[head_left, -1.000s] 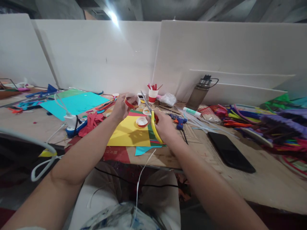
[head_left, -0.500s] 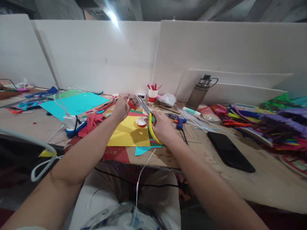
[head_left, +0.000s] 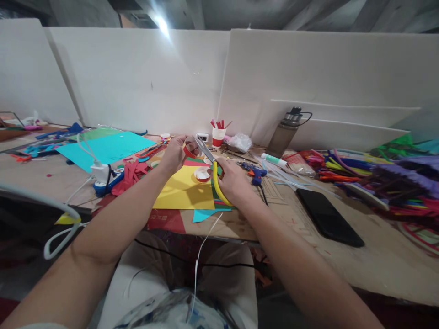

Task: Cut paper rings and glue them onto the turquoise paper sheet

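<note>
Red-and-white paper ring, I note, is raised near the yellow sheet, pinched by closed left hand fingers, seemingly presenting its edge to scissors the curled right hand grips.

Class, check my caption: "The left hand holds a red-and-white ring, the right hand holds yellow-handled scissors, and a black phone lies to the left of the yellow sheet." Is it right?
Not quite: the head view shows the black phone to the right of the yellow sheet. The left hand holds the red-and-white ring and the right hand the yellow-handled scissors, as stated.
</note>
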Demonstrator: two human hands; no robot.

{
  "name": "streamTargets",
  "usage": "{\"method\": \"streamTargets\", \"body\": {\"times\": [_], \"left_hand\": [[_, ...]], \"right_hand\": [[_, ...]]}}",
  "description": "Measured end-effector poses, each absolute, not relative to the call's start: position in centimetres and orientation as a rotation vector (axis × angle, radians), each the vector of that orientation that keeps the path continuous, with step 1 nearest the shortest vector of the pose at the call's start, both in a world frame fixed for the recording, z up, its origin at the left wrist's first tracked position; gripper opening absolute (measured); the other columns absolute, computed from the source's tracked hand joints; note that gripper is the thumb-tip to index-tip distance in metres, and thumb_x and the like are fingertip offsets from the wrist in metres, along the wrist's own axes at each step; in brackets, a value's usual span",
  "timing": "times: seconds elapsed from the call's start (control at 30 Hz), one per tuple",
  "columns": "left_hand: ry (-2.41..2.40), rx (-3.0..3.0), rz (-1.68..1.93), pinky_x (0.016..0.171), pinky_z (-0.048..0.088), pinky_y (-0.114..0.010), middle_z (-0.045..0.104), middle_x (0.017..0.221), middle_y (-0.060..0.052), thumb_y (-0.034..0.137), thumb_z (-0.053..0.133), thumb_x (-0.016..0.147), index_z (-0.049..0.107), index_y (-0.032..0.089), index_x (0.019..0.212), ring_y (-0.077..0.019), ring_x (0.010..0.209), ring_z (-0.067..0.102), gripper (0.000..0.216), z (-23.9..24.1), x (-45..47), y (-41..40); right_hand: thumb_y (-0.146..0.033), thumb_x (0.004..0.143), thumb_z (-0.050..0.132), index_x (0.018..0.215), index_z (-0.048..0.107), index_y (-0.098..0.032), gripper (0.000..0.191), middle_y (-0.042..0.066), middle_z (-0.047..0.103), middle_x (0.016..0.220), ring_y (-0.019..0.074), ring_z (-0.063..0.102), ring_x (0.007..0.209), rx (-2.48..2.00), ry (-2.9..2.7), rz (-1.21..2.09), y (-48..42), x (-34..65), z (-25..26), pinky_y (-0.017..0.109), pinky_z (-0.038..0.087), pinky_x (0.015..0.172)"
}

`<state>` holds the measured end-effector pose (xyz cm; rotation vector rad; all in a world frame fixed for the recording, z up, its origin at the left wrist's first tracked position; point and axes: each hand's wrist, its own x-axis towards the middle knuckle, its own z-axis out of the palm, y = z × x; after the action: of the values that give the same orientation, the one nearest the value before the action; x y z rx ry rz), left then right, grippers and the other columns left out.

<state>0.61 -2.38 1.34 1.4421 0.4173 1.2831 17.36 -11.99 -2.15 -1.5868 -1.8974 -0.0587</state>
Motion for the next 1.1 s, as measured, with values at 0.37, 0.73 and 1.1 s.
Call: {"method": "streamTargets", "body": {"times": [0.37, 0.73, 1.1], "left_hand": [[0.457, 1.398, 1.258, 0.056, 0.043, -0.020, 0.053, 0.063, 0.001, 0.011, 0.065, 0.075, 0.059, 0.013, 0.067, -0.0075, 0.058, 0.051, 0.010, 1.2, 0.5, -1.8], [0.545, 1.411, 1.308, 0.057, 0.045, -0.019, 0.056, 0.062, 0.001, 0.018, 0.068, 0.074, 0.057, 0.014, 0.064, -0.0071, 0.056, 0.054, 0.015, 1.4, 0.4, -1.3], [0.522, 1.454, 1.226, 0.059, 0.047, -0.020, 0.051, 0.063, 0.004, 0.020, 0.068, 0.073, 0.053, 0.016, 0.068, -0.0068, 0.057, 0.053, 0.017, 1.2, 0.5, -2.1]], "right_hand": [[-0.042, 0.095, 0.047, 0.113, 0.063, -0.018, 0.034, 0.012, 0.069, 0.094, 0.0255, 0.061, 0.085, -1.625, -1.936, -0.090, -12.1, 17.3, -1.9, 0.031, 0.037, 0.069], [-0.043, 0.094, 0.049, 0.104, 0.064, -0.020, 0.029, 0.009, 0.070, 0.090, 0.0241, 0.062, 0.082, -1.536, -1.919, -0.032, -11.9, 17.6, -2.1, 0.030, 0.038, 0.067], [-0.045, 0.094, 0.047, 0.119, 0.060, -0.020, 0.038, 0.012, 0.064, 0.102, 0.0255, 0.059, 0.092, -1.527, -1.915, -0.051, -11.7, 17.7, -2.4, 0.034, 0.043, 0.077]]}}
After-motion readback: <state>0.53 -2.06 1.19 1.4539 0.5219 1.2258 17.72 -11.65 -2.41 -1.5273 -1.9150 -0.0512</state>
